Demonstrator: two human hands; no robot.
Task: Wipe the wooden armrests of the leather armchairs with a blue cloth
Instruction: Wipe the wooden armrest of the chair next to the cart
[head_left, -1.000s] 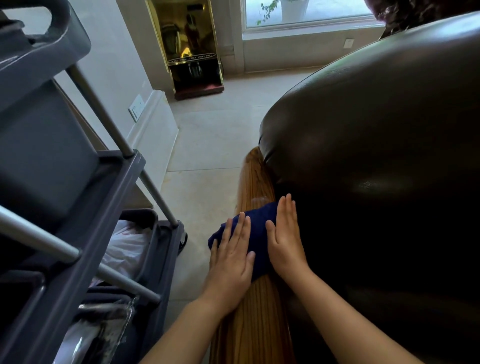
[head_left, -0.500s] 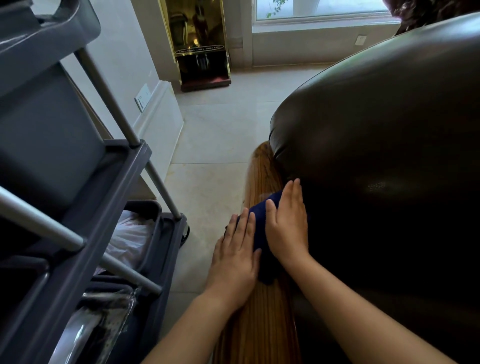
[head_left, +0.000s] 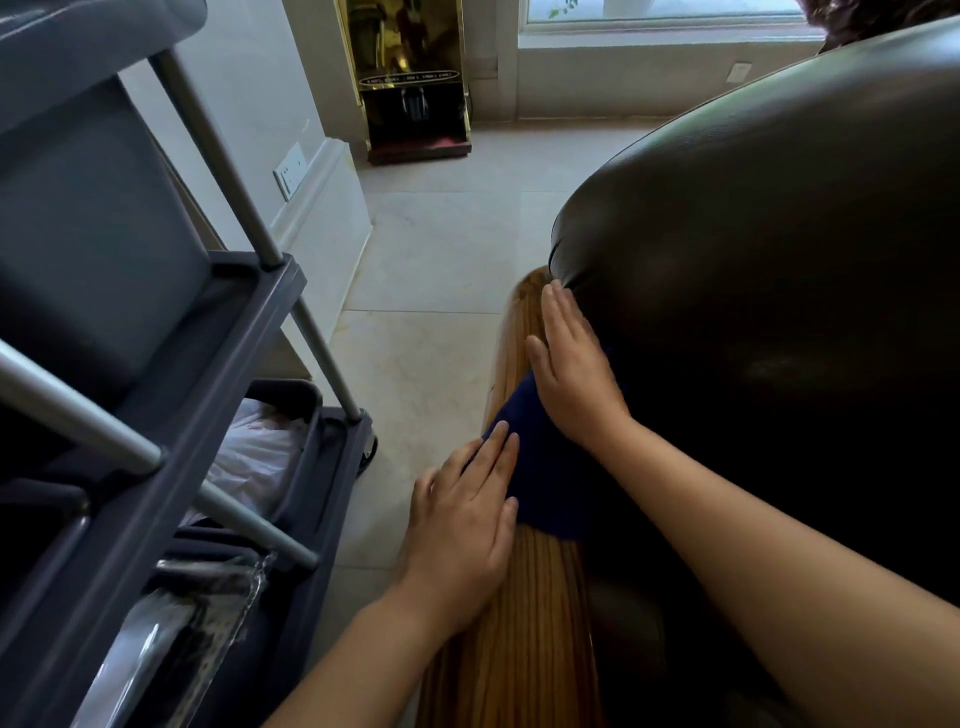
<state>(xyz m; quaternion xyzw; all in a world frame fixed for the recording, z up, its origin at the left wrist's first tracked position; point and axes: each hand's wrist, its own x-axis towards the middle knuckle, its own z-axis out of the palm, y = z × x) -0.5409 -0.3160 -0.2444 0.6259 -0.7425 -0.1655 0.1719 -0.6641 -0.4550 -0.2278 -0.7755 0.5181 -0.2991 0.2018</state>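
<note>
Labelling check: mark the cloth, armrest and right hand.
cloth (head_left: 540, 467), head view, on the blue fabric showing between the two hands.
armrest (head_left: 524, 623), head view, on the bare wood grain below the cloth.
right hand (head_left: 574, 374), head view, on the back of the hand.

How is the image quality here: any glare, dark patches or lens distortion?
Head view: daylight from the window leaves a soft sheen on the leather armchair, whose lower side sinks into near-black; wide-angle lens bends the cart rails; both hands stay sharp.
</note>
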